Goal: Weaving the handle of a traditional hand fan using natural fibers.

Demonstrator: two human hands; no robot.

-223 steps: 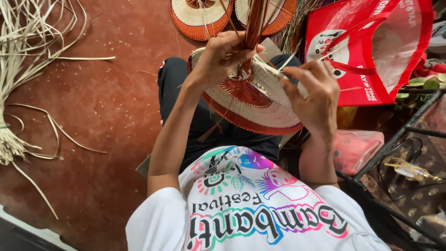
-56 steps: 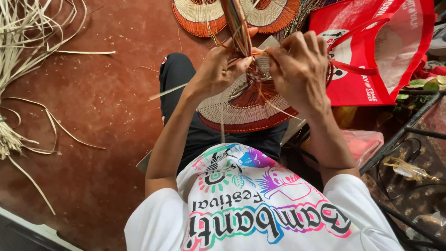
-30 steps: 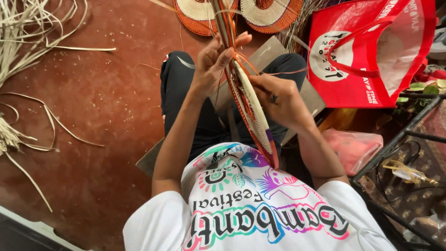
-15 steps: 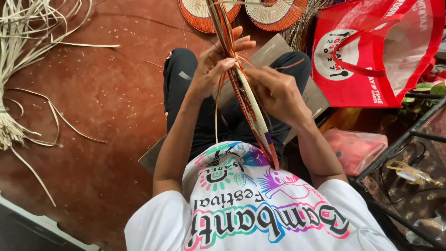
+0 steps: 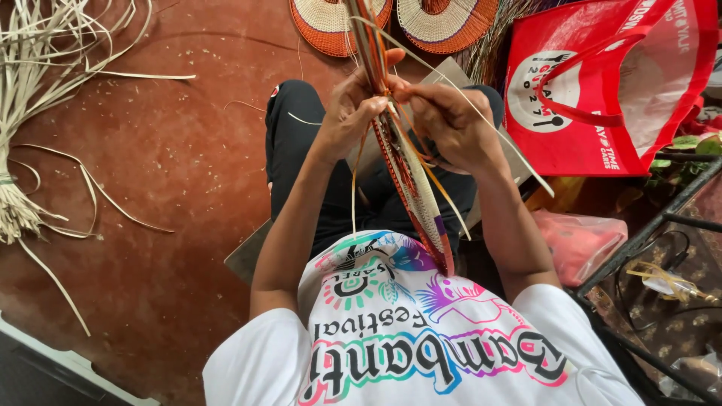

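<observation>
Both hands grip the woven fan (image 5: 410, 184) held edge-on between them, left hand (image 5: 350, 113) pinching its strand bundle, right hand (image 5: 447, 120) clasping the face, long axis toward the torso

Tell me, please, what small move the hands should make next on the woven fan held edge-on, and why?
Probably the right hand should draw the loose pale strip snug. It trails free, slack, past the right wrist, while the left hand pinches the bundle of strands where it meets the woven fan, steadying it. Whether the strip is already threaded through the weave cannot be seen.
</observation>
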